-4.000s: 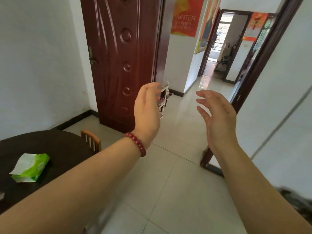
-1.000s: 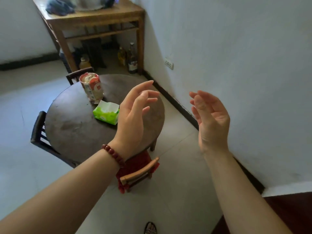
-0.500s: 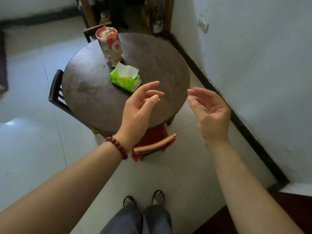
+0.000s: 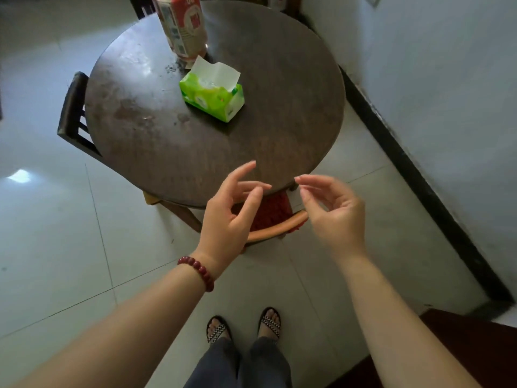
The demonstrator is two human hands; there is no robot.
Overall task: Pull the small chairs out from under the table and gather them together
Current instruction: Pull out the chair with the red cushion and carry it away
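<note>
Nothing is gripped: left hand (image 4: pixel 228 219) and right hand (image 4: pixel 334 217) are held apart, fingers spread, above the near chair (image 4: pixel 275 229). No chair is judged pulled out; that one and the dark chair (image 4: pixel 71 116) are tucked under the table (image 4: pixel 156 152) edges.

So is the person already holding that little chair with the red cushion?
No: both the left hand and the right hand hover open above the chair's curved backrest, touching nothing.

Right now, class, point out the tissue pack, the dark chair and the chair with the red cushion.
tissue pack (image 4: pixel 214 100), head view, green front face.
dark chair (image 4: pixel 71 107), head view, backrest top rail.
chair with the red cushion (image 4: pixel 275 228), head view, curved wooden backrest.
</note>
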